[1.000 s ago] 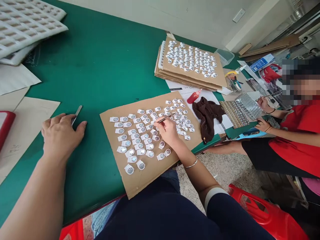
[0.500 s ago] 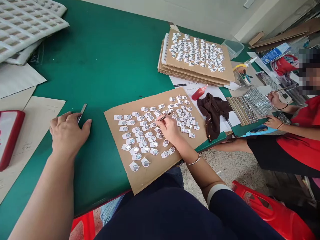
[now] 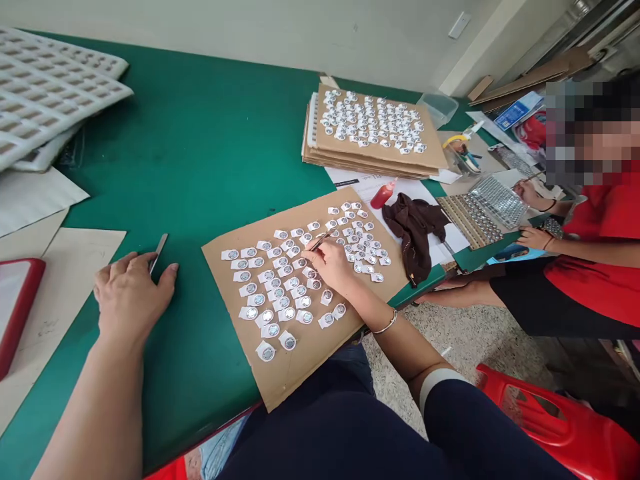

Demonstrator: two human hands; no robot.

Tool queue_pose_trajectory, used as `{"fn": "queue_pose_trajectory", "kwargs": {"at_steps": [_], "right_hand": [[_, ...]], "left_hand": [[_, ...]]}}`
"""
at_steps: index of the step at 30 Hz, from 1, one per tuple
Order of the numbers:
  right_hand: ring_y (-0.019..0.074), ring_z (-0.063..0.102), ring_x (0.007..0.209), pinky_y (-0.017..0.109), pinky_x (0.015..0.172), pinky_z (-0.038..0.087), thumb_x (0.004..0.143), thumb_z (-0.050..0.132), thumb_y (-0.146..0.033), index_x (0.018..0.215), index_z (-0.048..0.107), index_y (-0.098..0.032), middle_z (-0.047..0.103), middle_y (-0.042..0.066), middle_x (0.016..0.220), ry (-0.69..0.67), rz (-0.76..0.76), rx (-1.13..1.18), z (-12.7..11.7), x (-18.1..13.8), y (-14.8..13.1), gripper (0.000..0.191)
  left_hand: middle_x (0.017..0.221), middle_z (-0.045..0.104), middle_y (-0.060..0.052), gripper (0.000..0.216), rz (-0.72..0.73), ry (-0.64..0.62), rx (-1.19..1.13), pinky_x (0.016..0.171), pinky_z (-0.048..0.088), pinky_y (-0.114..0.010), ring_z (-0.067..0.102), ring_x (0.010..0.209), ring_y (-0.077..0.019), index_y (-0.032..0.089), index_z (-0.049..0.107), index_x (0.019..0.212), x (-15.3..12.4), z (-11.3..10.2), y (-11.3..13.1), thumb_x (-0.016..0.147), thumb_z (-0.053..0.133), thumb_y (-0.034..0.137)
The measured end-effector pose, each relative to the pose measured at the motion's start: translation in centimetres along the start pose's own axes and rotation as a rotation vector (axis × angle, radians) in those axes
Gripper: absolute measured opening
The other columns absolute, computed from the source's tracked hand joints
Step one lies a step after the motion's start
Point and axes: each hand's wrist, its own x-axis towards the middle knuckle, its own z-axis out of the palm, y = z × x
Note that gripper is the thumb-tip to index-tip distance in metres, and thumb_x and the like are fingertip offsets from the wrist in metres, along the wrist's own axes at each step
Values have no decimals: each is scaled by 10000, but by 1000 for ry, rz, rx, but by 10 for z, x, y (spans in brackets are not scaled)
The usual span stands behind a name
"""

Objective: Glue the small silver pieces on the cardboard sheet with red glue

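Observation:
My left hand (image 3: 131, 293) rests palm down on the green table, thumb apart from the slightly bent fingers. A thin flat metal strip (image 3: 159, 251) pokes out beside its index finger, its lower end hidden by the hand. Over a brown cardboard sheet (image 3: 295, 373), my right hand (image 3: 331, 265) pinches a slim dark tool that looks like tweezers (image 3: 319, 243). Several small white paper tabs, each bearing a round silvery piece (image 3: 266, 351), lie in rough rows on the cardboard. The tool's tip is among the upper tabs; whether it touches one I cannot tell.
Stacked cardboard sheets with more tabs (image 3: 380, 123) stand at the back. A red bottle (image 3: 384, 195) and brown cloth (image 3: 415, 230) lie right of my sheet. White lattice sheets (image 3: 45, 87) and a red-framed object (image 3: 23, 300) are left. A co-worker (image 3: 595, 227) works at right.
The view has tilted up, so everything sits lower in the picture. My right hand stays over the same tabs with its tool, and my left hand keeps its place by the metal strip.

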Motion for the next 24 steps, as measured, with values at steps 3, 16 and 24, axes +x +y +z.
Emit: {"fn": "queue_pose_trajectory", "kwargs": {"at_steps": [3,16,24], "right_hand": [[104,570,584,268,582,475,846,540,-322,813,570,-192,630,3,734,156,64,29,-8,5,5,137],[134,598,676,288,646,472,839,540,-301,799,574,-201,661,25,790,90,33,-97,-9,4,15,113],[134,594,665,297,649,471,841,549,-286,785,567,-207,670,17,784,64,17,-112,-6,4,19,98]], "left_hand": [[1320,429,-195,687,7,10,1,1013,293,-527,314,1242,-387,100,490,1275,1,0,-1,842,301,600],[1325,422,-206,693,2,-12,2,992,309,-548,311,1236,-407,89,490,1267,1,-2,0,833,310,597],[1314,426,-207,692,4,-9,-16,1012,299,-531,317,1242,-386,81,488,1260,-1,-3,2,841,303,599]]}}
